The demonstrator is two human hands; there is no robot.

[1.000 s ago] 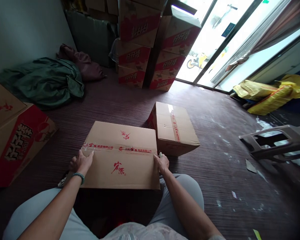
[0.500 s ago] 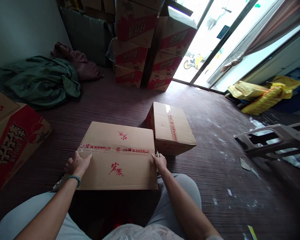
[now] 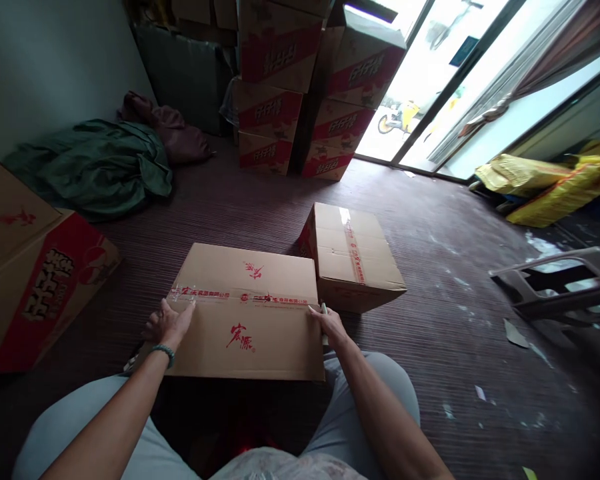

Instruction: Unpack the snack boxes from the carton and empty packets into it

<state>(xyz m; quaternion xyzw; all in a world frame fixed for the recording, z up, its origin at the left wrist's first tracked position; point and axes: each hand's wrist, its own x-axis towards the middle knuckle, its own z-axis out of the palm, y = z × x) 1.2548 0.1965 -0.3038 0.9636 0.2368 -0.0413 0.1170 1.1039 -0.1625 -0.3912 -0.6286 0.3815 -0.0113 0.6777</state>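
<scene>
A taped cardboard box [image 3: 280,337] with red lettering lies in front of me, between my knees. My left hand [image 3: 170,325], with a green bead bracelet at the wrist, grips its left edge, thumb on the top and fingers down the side. At the right edge, my right hand [image 3: 330,327] grips the box in the same way. A slim pale object [image 3: 324,309] sticks up between the right hand's fingers; its kind is unclear. Just beyond the right hand stands a second taped box [image 3: 357,243], close to the first one's far right corner.
A red-and-brown carton [image 3: 55,287] stands at the left. Stacked cartons [image 3: 270,107] rise at the back beside a glass door [image 3: 430,87]. Green cloth [image 3: 100,167] lies by the wall. Yellow sacks [image 3: 545,183] and a plastic stool [image 3: 555,273] are at right; scraps litter the floor.
The whole view has shifted, so things appear slightly farther right. Both hands keep their places on the box, which has hardly moved relative to the second box.
</scene>
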